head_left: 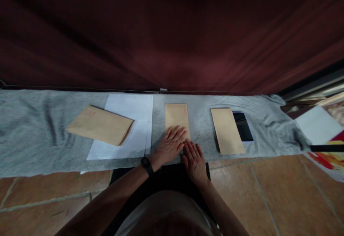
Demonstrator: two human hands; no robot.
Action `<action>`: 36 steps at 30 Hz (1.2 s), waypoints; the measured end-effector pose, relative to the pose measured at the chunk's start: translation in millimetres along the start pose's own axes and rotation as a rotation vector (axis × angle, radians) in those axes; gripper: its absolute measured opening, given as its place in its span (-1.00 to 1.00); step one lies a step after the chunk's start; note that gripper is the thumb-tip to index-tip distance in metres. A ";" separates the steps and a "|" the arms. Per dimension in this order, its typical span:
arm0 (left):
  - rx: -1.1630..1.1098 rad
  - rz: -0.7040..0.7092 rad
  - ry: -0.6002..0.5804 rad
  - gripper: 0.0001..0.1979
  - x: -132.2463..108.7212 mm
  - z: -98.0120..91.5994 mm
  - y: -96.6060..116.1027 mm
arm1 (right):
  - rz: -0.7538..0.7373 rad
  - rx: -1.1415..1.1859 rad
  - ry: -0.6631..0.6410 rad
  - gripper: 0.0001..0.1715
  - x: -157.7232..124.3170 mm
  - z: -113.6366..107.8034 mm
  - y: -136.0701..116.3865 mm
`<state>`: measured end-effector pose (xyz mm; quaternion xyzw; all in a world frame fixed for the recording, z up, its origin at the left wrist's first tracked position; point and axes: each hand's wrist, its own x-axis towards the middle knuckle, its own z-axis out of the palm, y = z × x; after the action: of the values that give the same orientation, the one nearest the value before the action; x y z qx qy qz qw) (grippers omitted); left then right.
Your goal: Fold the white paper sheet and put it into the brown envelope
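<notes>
A narrow tan envelope lies upright on the grey cloth in front of me. My left hand, with a black band on the wrist, lies flat on the envelope's lower end, fingers stretched out. Just right of it my right hand rests flat on the cloth at the envelope's lower right corner, fingers together and extended. Neither hand holds anything.
To the left, a stack of tan envelopes lies on white sheets. On the right lies another tan envelope beside a dark phone. A dark red curtain hangs behind. Tiled floor and papers are at right.
</notes>
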<state>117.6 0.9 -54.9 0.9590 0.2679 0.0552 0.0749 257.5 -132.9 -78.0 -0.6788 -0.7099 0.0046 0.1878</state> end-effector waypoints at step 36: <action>-1.046 -0.830 0.318 -0.46 -55.4 -3.7 11.4 | 0.102 -0.033 0.034 -0.53 11.3 -18.0 -10.4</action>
<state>75.7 -37.2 -52.9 0.5948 0.5589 0.2841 0.5031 252.3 -127.2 -55.6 -0.7171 -0.6710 -0.0091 0.1884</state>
